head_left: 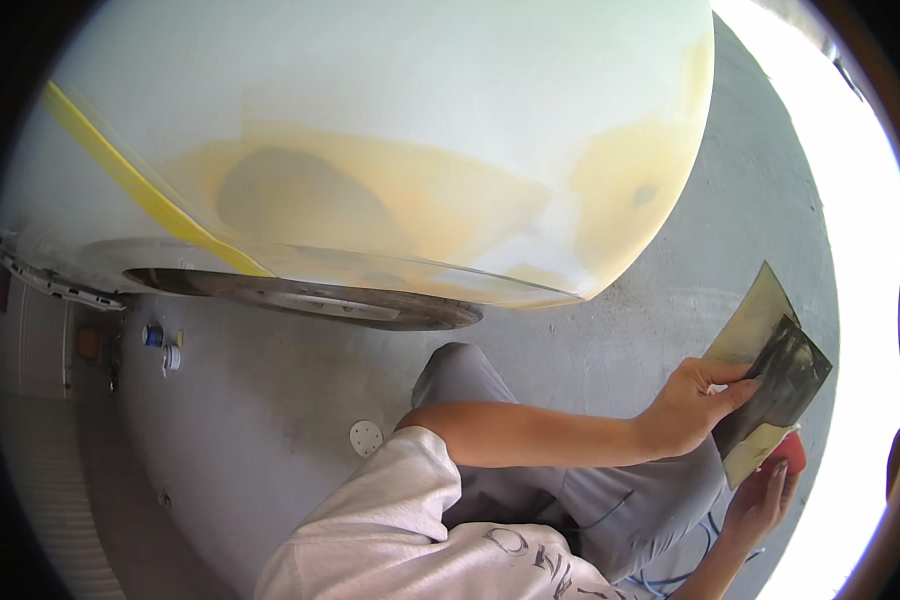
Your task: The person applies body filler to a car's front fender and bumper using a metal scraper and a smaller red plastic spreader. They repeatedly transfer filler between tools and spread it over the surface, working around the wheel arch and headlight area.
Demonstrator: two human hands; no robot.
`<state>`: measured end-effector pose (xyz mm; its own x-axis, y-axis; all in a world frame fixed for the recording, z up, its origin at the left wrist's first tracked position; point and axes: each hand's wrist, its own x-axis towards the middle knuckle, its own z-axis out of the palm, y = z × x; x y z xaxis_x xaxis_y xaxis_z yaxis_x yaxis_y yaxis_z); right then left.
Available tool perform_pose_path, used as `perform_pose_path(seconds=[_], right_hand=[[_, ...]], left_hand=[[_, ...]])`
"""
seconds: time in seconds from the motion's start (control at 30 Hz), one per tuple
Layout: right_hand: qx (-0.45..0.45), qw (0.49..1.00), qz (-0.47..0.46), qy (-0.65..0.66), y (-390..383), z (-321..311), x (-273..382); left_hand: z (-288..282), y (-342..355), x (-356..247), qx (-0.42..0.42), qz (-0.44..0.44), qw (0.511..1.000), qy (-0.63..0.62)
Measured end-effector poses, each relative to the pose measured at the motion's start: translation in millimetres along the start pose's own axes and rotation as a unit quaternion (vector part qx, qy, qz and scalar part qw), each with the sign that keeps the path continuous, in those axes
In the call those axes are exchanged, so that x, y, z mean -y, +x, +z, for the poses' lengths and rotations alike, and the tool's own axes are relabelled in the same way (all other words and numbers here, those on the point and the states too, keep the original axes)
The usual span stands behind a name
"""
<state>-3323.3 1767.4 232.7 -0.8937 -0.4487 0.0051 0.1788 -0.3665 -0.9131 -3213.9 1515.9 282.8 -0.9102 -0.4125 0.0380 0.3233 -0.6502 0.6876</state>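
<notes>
My left hand (685,410) reaches across to the right, thumb and fingers pinching a thin dark sheet (790,365) marked with pale streaks. Behind that sheet sticks up a khaki sheet (758,315); whether the two are joined I cannot tell. Just below, a small red piece (787,452) is gripped by the fingers of my right hand (765,503). Against the red piece and the dark sheet's lower edge lies a pale yellow strip (755,455). The sheets look like sandpaper, but their kind is not certain.
A pale car body panel (450,80) with yellowish patches fills the top, above a wheel (370,305). Yellow tape (140,190) runs along its left seam. On the grey floor (270,400) lie a perforated disc (366,438), a blue can (152,335) and a blue hose (685,577).
</notes>
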Motion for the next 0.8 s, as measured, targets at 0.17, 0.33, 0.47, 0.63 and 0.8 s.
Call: perform_pose_path(seconds=[0.17,0.33,0.47,0.63,0.8], right_hand=[[0.073,0.995,-0.043,0.05,32,59,50],[-0.024,0.997,-0.05,-0.06,-25,143,26],[-0.051,0.996,-0.071,-0.025,-38,176,49],[-0.074,0.993,-0.096,-0.008,-80,194,35],[-0.149,0.987,-0.061,-0.002,-119,185,27]], left_hand=[[-19,-18,-21,0.054,-0.163,0.984,-0.037],[-32,-21,-42,0.076,-0.195,0.972,-0.108],[-38,-37,-55,0.086,-0.188,0.973,-0.107],[-35,-58,-62,0.085,-0.208,0.964,-0.141],[-47,-58,-50,0.1,-0.146,0.976,-0.129]])
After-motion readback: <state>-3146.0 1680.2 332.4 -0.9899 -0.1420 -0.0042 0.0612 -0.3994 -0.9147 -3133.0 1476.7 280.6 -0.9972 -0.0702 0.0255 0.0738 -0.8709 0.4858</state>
